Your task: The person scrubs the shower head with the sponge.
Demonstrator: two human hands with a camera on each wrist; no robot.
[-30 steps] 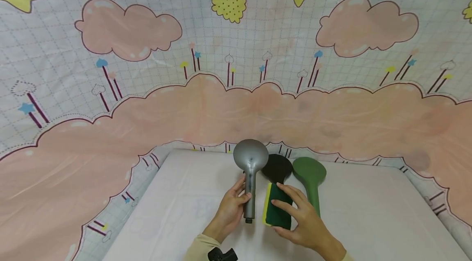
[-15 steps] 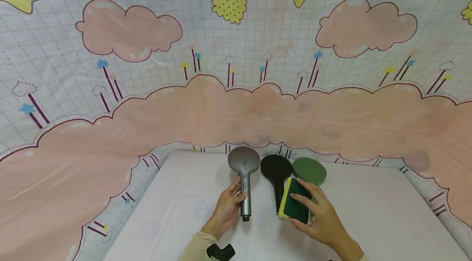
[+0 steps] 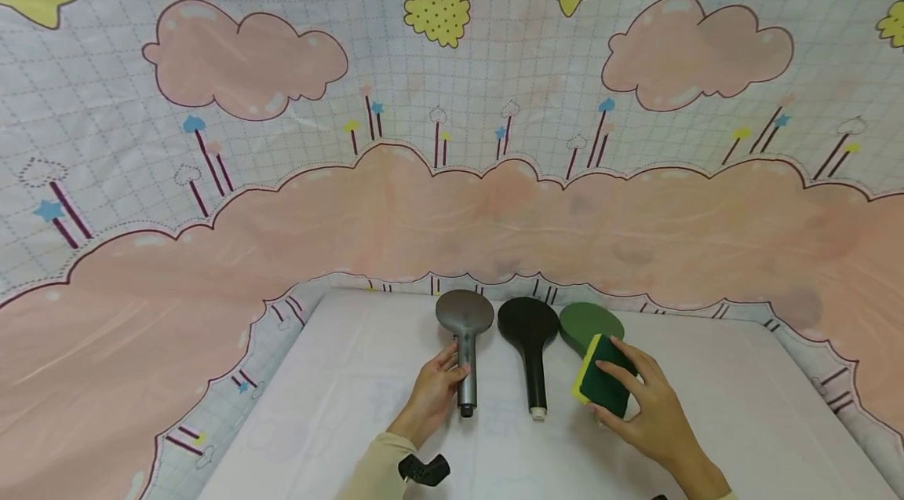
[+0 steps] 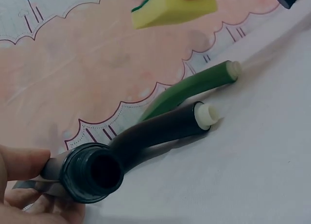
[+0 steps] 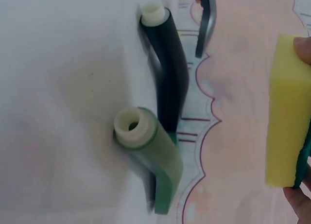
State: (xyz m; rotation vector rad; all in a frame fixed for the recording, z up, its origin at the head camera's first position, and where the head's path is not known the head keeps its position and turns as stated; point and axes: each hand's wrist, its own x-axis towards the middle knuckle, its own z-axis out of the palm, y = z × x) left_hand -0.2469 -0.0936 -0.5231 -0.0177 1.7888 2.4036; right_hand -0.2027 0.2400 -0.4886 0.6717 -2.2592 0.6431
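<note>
My left hand (image 3: 431,394) grips the handle of a grey shower head (image 3: 466,327), its round head pointing away; in the left wrist view the threaded end of that shower head (image 4: 92,173) faces the camera. My right hand (image 3: 653,414) pinches a yellow and dark green scouring sponge (image 3: 606,376), held above the table and overlapping the green shower head (image 3: 589,325) in the head view. The sponge (image 5: 289,112) shows its yellow side in the right wrist view. Between the hands lies a black shower head (image 3: 530,335), untouched, with a pale threaded end (image 5: 153,14).
All of this is on a table with a white cover (image 3: 318,406). Behind it hangs a patterned cloth (image 3: 452,225) with pink clouds and stars. A black wrist strap (image 3: 424,470) sits on the left sleeve.
The sponge in my right hand has moved right, from beside the grey shower head past the black one to the green one. My left hand has lowered the grey shower head slightly, leftward.
</note>
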